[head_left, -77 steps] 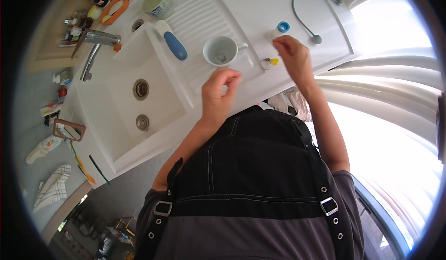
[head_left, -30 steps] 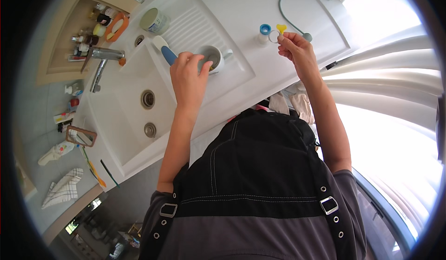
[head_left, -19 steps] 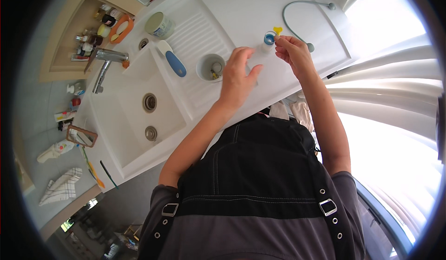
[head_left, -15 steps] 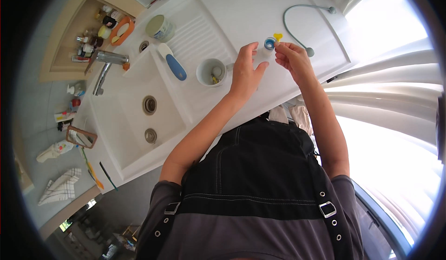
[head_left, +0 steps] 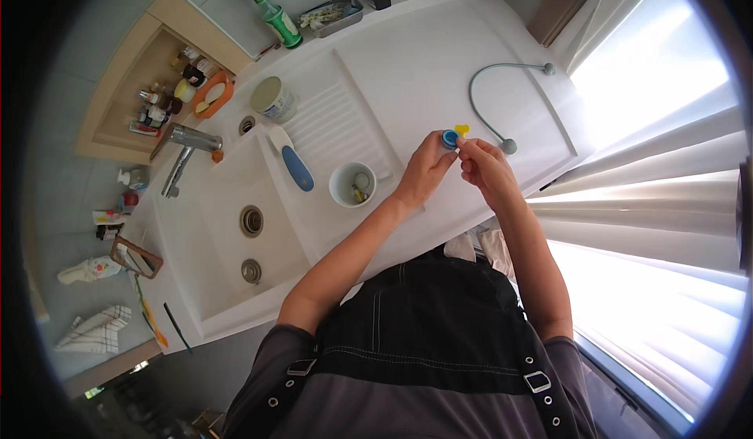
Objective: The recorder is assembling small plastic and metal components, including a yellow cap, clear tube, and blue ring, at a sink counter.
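Observation:
Fingers closed, my left hand [head_left: 423, 171] holds a small container with a round blue rim [head_left: 449, 138] above the white counter. My right hand [head_left: 488, 174] meets it from the right, thumb and fingertips pinched on a small yellow piece [head_left: 462, 130] that sticks up beside the rim. Whether the yellow piece touches the rim, I cannot tell. Most of the container is hidden behind my left fingers. Left of my left hand stands a white mug [head_left: 339, 198], with a pale round thing and a small yellow thing inside.
A blue and white brush-like tool [head_left: 297, 169] and a lidded tub [head_left: 274, 100] lie near the ribbed drainboard. Further left is the white sink [head_left: 216, 243] with its chrome tap [head_left: 188, 142]. A grey-green hose [head_left: 474, 94] curves across the counter; a green bottle [head_left: 279, 25] stands behind.
My left hand has gone from fingers apart to closed around the blue-rimmed container. My right hand still pinches the yellow piece. The view has tilted, showing more of the counter's back.

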`<state>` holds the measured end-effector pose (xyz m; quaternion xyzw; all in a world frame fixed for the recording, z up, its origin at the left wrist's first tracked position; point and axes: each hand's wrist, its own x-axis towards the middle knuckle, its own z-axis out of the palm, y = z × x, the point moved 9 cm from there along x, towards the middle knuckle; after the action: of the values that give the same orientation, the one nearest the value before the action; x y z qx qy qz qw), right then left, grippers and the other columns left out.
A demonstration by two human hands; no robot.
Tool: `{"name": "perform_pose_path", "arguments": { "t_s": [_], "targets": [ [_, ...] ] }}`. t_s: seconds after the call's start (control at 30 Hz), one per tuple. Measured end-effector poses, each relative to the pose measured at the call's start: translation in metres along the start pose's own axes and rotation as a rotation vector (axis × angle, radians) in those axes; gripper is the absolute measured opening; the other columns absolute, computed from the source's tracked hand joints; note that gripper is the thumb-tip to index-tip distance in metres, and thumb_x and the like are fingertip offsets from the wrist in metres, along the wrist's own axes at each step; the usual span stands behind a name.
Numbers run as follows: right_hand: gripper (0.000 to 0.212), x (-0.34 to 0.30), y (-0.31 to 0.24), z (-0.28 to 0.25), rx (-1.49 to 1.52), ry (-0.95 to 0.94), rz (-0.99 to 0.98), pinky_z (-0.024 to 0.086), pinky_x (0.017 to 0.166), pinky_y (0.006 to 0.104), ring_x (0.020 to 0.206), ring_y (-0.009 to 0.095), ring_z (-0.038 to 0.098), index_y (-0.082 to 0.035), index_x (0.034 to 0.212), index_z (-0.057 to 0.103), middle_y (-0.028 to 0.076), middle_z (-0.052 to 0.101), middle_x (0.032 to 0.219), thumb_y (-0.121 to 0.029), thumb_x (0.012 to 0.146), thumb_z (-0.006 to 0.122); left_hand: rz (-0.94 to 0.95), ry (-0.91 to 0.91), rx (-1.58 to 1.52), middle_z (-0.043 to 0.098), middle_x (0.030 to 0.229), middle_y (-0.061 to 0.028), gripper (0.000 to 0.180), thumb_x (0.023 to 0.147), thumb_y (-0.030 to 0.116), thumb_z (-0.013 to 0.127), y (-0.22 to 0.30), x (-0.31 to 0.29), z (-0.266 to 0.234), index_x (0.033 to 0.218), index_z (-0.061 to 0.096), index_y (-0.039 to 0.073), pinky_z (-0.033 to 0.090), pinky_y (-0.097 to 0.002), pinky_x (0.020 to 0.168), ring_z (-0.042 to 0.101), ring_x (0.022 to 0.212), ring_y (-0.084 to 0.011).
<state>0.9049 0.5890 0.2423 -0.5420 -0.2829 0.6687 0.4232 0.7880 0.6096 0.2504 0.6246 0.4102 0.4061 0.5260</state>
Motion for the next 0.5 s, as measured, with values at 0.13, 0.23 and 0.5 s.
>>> {"name": "perform_pose_path", "arguments": {
  "t_s": [0.13,0.23,0.5],
  "targets": [
    [0.027,-0.014,-0.002,0.010,0.046,-0.067,0.025,0.038,0.056,0.0197,0.059,0.005,0.044,-0.011,0.079,0.056,-0.006,0.048,0.067,-0.034,0.088,0.065,0.021,-0.025,-0.006,0.059,0.109,-0.0143,0.032,0.093,0.014,0.052,0.021,-0.013,0.000,0.123,0.045,0.005,0.044,-0.0363,0.090,0.059,0.105,-0.0288],
    [0.025,-0.027,-0.004,0.024,0.094,-0.115,0.043,0.038,0.057,0.0197,0.060,0.005,0.044,-0.011,0.079,0.056,-0.006,0.048,0.067,-0.033,0.089,0.064,0.065,-0.001,-0.037,0.058,0.110,-0.0157,0.038,0.095,0.016,0.048,0.036,-0.024,-0.003,0.130,0.038,0.007,0.044,-0.0367,0.091,0.058,0.106,-0.0303],
    [0.027,-0.050,-0.006,0.055,0.101,-0.201,0.013,0.038,0.058,0.0204,0.061,0.006,0.045,-0.011,0.080,0.055,-0.003,0.050,0.067,-0.034,0.093,0.060,0.040,0.068,-0.192,0.054,0.087,-0.0046,0.035,0.102,0.032,0.040,0.053,-0.046,-0.019,0.128,0.039,0.008,0.043,-0.0267,0.063,0.048,0.069,-0.0111]
  ]
}}
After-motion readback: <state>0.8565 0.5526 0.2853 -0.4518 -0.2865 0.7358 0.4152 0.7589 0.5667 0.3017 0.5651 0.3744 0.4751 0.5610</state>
